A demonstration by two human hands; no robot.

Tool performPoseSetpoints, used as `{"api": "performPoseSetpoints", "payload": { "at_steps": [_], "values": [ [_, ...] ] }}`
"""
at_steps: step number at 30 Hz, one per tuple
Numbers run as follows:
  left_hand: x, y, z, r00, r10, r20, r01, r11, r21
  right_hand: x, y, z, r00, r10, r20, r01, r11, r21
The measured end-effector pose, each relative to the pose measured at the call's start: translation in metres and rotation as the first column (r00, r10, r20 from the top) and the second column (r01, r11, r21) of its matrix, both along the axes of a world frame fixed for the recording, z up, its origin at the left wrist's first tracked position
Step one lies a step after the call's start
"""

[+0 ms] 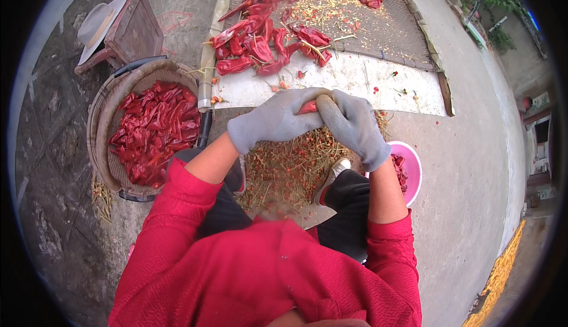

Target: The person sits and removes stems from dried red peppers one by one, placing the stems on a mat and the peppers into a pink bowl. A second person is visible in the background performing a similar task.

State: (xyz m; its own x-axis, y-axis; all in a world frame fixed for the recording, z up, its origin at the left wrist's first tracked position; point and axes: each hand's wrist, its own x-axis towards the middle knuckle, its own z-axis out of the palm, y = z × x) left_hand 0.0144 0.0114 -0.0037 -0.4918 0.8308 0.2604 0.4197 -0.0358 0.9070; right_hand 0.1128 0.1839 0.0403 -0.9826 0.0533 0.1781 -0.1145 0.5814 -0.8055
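Observation:
My left hand (284, 114) and my right hand (350, 120), both in grey work gloves, meet above the near edge of a low rack. Between them shows part of a red chili pepper (307, 107); the gloves hide the rest. The left fingers are closed around it, and the right thumb and fingers press at its end. Beyond the hands, dried red chili peppers (259, 47) with stems lie on the woven mesh rack (395, 38), which has a white sheet (368, 78) along its near side. Loose stems (288, 167) cover the ground between my feet.
At left stands a round wicker basket (98, 118) heaped with red peppers. Behind it a wooden stool (142, 30) lies tipped, with a hat (100, 25) against it. A pink basin (415, 172) holding pepper pieces sits by my right leg. Yellow seeds (328, 10) are scattered over the mesh.

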Motion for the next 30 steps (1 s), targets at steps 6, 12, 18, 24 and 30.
{"api": "performPoseSetpoints", "payload": {
  "at_steps": [6,12,18,24,30],
  "values": [
    [0.005,-0.003,0.014,0.999,0.034,-0.019,-0.036,0.994,-0.102,-0.004,0.009,-0.007,0.959,0.063,-0.275,0.027,0.950,0.311],
    [0.002,-0.014,0.028,1.000,0.007,0.029,-0.004,0.995,-0.101,-0.005,-0.006,-0.001,0.996,-0.066,0.051,0.083,0.853,-0.515],
    [0.008,-0.014,0.021,0.994,0.070,0.088,-0.085,0.982,0.171,-0.046,0.033,-0.021,0.948,-0.312,0.055,0.278,0.734,-0.619],
    [-0.026,-0.022,0.016,0.887,-0.050,0.459,-0.254,0.777,0.576,-0.077,0.029,-0.049,0.925,-0.348,-0.154,0.381,0.830,0.408],
    [-0.022,-0.020,-0.001,0.710,-0.106,0.696,-0.260,0.880,0.399,-0.094,0.030,-0.070,0.900,-0.354,-0.256,0.436,0.690,0.578]
  ]
}}
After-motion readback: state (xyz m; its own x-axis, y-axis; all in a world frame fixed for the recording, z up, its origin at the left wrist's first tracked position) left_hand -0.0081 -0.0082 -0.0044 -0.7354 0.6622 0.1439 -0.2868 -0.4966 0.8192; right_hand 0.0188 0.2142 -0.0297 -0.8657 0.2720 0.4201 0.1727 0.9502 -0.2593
